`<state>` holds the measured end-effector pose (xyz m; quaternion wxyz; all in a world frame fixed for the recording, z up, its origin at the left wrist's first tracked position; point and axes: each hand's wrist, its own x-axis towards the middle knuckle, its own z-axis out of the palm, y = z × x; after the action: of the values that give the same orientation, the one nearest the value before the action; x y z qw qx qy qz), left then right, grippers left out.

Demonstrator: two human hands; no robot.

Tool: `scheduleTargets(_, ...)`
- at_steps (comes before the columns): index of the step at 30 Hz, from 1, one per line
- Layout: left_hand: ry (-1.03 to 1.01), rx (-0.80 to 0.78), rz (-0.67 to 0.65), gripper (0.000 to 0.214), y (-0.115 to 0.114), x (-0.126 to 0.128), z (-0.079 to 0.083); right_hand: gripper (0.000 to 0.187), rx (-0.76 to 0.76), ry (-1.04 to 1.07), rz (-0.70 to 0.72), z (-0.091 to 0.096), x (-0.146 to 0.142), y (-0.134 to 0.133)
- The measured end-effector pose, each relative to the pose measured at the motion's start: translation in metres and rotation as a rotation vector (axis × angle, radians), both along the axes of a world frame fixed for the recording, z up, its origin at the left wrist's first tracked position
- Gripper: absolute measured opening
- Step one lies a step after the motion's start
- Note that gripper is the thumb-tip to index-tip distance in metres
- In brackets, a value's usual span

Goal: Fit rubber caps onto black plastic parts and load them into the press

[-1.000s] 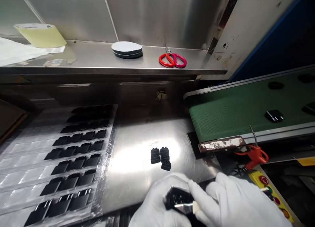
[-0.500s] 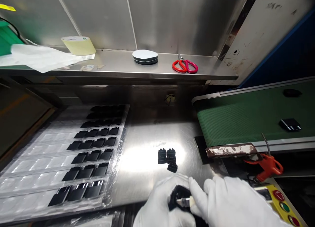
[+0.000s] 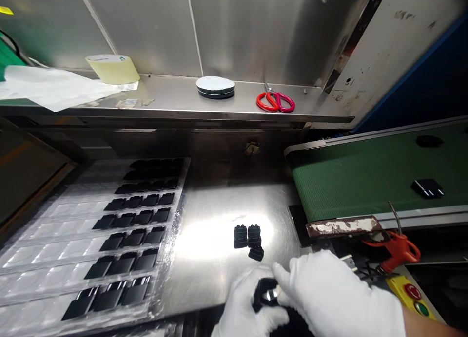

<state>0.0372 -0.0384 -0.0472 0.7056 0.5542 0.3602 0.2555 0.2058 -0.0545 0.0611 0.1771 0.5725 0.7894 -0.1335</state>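
So the black part (image 3: 260, 298) is at the near edge of the scene, a bit right of the middle, with the left hand (image 3: 239, 305) curled around it and gripping it between thumb and fingers. The white-gloved right hand (image 3: 325, 290) has its fingers pinched on a small tool (image 3: 271, 294), and its shiny metal tip sits right at the part's opening; most of the handle is hidden, so can't tell you what kind it is. Just beyond the hands, three small black pieces (image 3: 254, 235) sit close together on the bare metal worktop (image 3: 204, 283). Over on the left there's a clear plastic tray (image 3: 54, 247) with rows of flat black pieces (image 3: 122, 263) filling its right side. Right side's got a green conveyor belt (image 3: 351, 181) carrying a couple more black parts, and nearer than that an orange air gun (image 3: 399, 252) plus a yellow button box (image 3: 400, 284). Far shelf (image 3: 171, 96), left to right: white paper (image 3: 54, 86), yellowish tape roll (image 3: 114, 71), round pads (image 3: 215, 87), red-handled scissors (image 3: 268, 103).
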Motion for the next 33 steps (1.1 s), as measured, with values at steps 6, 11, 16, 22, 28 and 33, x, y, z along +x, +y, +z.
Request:
scheduleTargets(6,0.114,-0.804,0.240,0.027,-0.002,-0.033,-0.085,0.029,-0.092,0.596,-0.680,-0.109,0.039,-0.032)
scheduleTargets(11,0.276,-1.073,0.242,0.039,0.022,-0.035,-0.140,0.040,0.002,0.582,-0.898,-0.212,0.033,-0.016)
scheduleTargets(16,0.449,-0.956,0.163,0.058,0.053,-0.022,-0.163,0.038,0.168,0.582,-0.937,-0.239,0.020,0.004)
scheduleTargets(22,0.673,-0.285,0.127,0.052,0.041,-0.054,-0.161,0.067,0.075,0.652,-0.862,-0.269,-0.006,-0.046)
scheduleTargets(28,0.747,0.258,0.025,0.121,0.065,-0.034,-0.169,0.110,0.086,0.688,-0.813,-0.298,-0.010,-0.010)
scheduleTargets(33,0.806,0.398,-0.032,0.120,0.094,-0.022,-0.182,0.102,0.103,0.771,-0.711,-0.302,-0.011,0.046)
